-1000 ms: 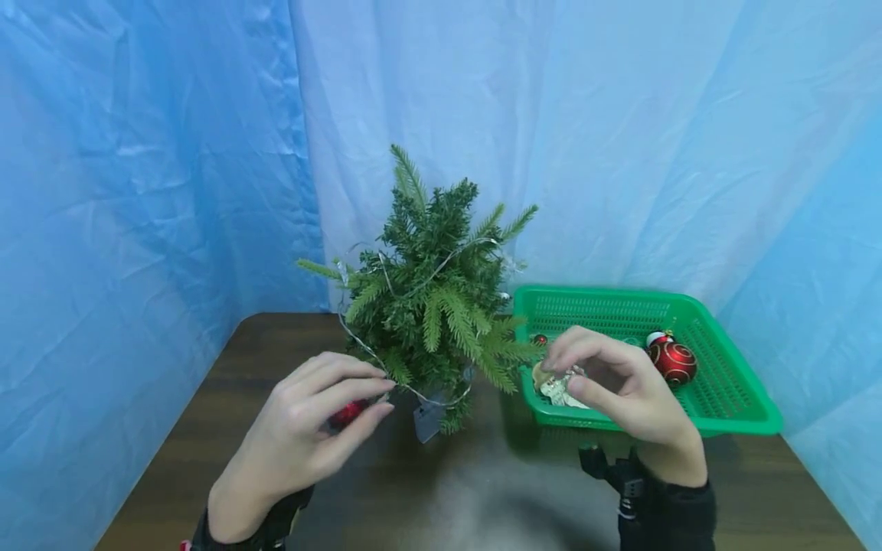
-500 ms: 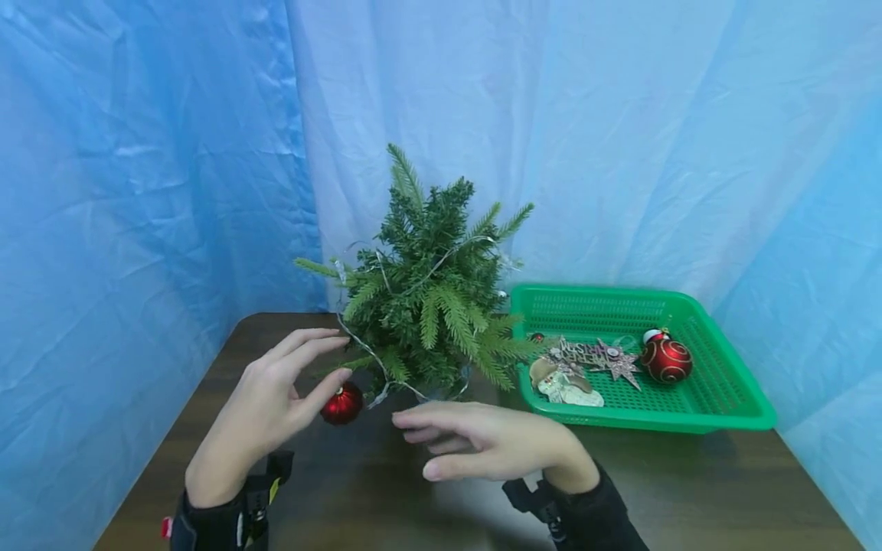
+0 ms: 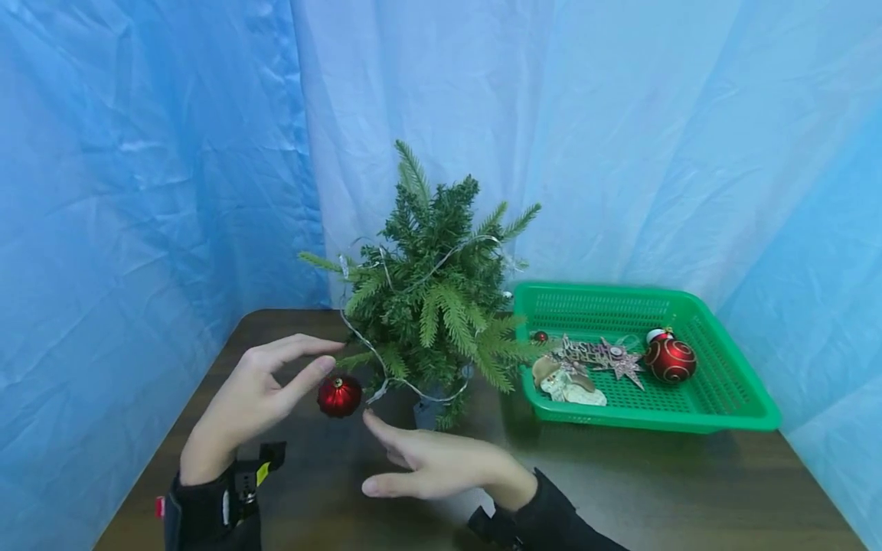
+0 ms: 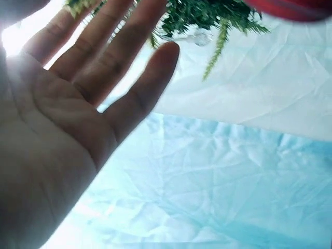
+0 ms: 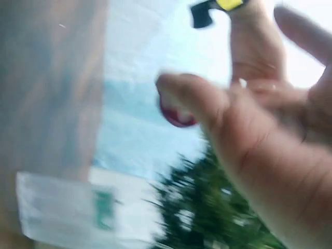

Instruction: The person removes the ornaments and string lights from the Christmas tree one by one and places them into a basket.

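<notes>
A shiny red Christmas bauble (image 3: pixel 339 396) hangs at the lower left of a small artificial tree (image 3: pixel 430 306), between both hands. My left hand (image 3: pixel 251 398) is just left of it, fingers extended toward the branches. In the left wrist view its fingers spread apart with nothing in them, and the bauble (image 4: pixel 295 6) is at the top right. My right hand (image 3: pixel 441 465) is below the tree, index fingertip close to the bauble and thumb apart. The right wrist view is blurred; a finger there partly hides the bauble (image 5: pixel 177 116).
A silver wire garland (image 3: pixel 365 343) loops around the tree. To the right, a green plastic basket (image 3: pixel 648 421) holds a red bauble with gold swirls (image 3: pixel 671 360), a glittery star (image 3: pixel 623 365) and a snowman ornament (image 3: pixel 572 389). A white tag (image 5: pixel 62 207) shows in the right wrist view.
The left hand has let go of the red bauble, which now hangs by the tree, and has drawn back left. The right hand has moved left from over the basket to below the tree.
</notes>
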Motion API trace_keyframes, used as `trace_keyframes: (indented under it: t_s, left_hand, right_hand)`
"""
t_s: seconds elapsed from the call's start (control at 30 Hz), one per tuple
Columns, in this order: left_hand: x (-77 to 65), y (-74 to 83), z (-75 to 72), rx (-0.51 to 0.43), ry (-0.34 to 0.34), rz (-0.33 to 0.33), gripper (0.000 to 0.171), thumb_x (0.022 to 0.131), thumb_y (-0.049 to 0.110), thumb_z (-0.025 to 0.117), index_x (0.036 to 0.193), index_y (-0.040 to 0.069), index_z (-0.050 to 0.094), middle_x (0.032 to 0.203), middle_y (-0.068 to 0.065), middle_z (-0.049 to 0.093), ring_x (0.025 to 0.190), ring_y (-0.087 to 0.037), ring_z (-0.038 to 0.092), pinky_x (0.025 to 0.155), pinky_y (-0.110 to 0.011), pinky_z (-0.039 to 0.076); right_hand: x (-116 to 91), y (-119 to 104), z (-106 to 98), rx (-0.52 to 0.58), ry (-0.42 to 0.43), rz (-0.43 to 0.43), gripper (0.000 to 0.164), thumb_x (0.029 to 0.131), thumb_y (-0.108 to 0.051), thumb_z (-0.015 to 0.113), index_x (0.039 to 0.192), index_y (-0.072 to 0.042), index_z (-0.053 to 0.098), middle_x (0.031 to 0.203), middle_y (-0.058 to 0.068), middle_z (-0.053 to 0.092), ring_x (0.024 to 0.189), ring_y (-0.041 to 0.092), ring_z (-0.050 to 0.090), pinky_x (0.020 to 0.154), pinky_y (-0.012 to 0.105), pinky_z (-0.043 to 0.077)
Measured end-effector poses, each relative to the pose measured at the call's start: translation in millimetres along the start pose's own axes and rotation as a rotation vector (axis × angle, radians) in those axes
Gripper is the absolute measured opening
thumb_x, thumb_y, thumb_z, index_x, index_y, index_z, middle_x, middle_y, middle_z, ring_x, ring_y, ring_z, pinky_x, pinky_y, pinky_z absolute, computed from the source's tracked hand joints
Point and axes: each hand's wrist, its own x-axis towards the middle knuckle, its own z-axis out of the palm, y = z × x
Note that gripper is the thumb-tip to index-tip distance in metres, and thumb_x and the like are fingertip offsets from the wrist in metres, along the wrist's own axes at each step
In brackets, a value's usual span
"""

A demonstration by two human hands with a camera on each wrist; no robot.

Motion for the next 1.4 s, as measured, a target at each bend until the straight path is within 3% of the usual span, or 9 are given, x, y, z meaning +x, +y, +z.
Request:
trace_keyframes:
  t_s: [0.1,0.23,0.37,0.57,0.77,1.0,1.17,1.3,1.4]
  left_hand:
    - [-0.2,-8.7,-1.0,-0.125,-0.027,-0.023,0.030,0.101,0.001,0.058,0.126,0.012,0.071,0.121,0.003,0.071,0.110,-0.014,0.066,0.091,-0.021,0.050]
    - [0.4,-20.4,-0.7,-0.296,-0.085,-0.014,0.033,0.102,-0.007,0.050,0.129,0.004,0.067,0.124,-0.009,0.070,0.114,-0.015,0.066,0.093,-0.022,0.052]
    - [1.6,-26.0,-0.2,-0.446,-0.145,-0.015,0.035,0.103,-0.009,0.044,0.133,-0.004,0.062,0.127,-0.017,0.067,0.118,-0.019,0.065,0.097,-0.028,0.052]
    - [3.5,-27.9,0.7,-0.519,-0.202,-0.023,0.037,0.105,-0.007,0.039,0.135,-0.006,0.059,0.130,-0.021,0.065,0.121,-0.022,0.063,0.101,-0.030,0.049]
    - [2.0,-34.3,5.1,-0.529,-0.215,-0.021,0.037,0.103,-0.010,0.040,0.135,-0.006,0.059,0.132,-0.025,0.062,0.123,-0.020,0.061,0.101,-0.027,0.049]
    - [2.3,-36.5,8.1,-0.464,-0.220,-0.043,0.039,0.096,-0.010,0.060,0.133,0.001,0.064,0.130,-0.021,0.065,0.121,-0.018,0.063,0.092,-0.028,0.054]
    - [4.0,-33.1,7.8,-0.431,-0.205,-0.061,0.036,0.093,-0.007,0.067,0.129,0.000,0.068,0.122,-0.014,0.071,0.098,-0.019,0.072,0.074,-0.028,0.058]
    - [3.1,-31.7,8.5,-0.429,-0.187,-0.079,0.035,0.092,-0.007,0.069,0.126,0.003,0.070,0.115,-0.009,0.074,0.076,-0.013,0.071,0.055,-0.028,0.052]
    - [2.0,-31.6,9.6,-0.423,-0.171,-0.071,0.036,0.091,-0.008,0.069,0.126,0.004,0.071,0.114,-0.010,0.074,0.076,-0.013,0.071,0.051,-0.028,0.049]
  right_hand:
    - [13,14,6,0.096,0.134,0.052,0.083,0.106,-0.027,0.055,0.161,-0.002,-0.002,0.168,0.013,0.000,0.150,0.017,0.019,0.112,0.024,0.033]
    - [31,30,14,0.233,0.298,0.049,0.086,0.104,-0.024,0.061,0.162,-0.005,0.001,0.167,0.017,0.010,0.150,0.029,0.025,0.111,0.030,0.037]
    - [44,40,21,0.373,0.424,0.011,0.080,0.101,-0.017,0.065,0.163,-0.011,0.014,0.158,0.020,0.035,0.140,0.032,0.044,0.102,0.032,0.048]
    - [52,46,24,0.549,0.512,-0.076,0.068,0.098,-0.001,0.064,0.156,-0.009,0.031,0.135,0.014,0.056,0.119,0.029,0.063,0.094,0.038,0.055]
    - [50,44,22,0.675,0.522,-0.103,0.059,0.099,0.002,0.059,0.153,-0.005,0.035,0.131,0.014,0.056,0.117,0.038,0.063,0.094,0.049,0.054]
    - [49,44,19,0.660,0.481,-0.106,0.059,0.102,-0.004,0.058,0.155,-0.005,0.032,0.126,0.014,0.057,0.119,0.054,0.057,0.091,0.047,0.056]
    - [50,42,19,0.657,0.451,-0.105,0.057,0.103,-0.006,0.058,0.155,-0.008,0.034,0.126,0.013,0.056,0.116,0.052,0.060,0.091,0.050,0.055]
    - [51,41,20,0.660,0.433,-0.099,0.053,0.104,-0.007,0.057,0.153,-0.009,0.037,0.126,0.013,0.057,0.113,0.048,0.063,0.091,0.051,0.055]
    - [52,42,22,0.666,0.416,-0.100,0.051,0.104,-0.007,0.056,0.153,-0.008,0.038,0.125,0.011,0.058,0.111,0.046,0.064,0.091,0.049,0.056]
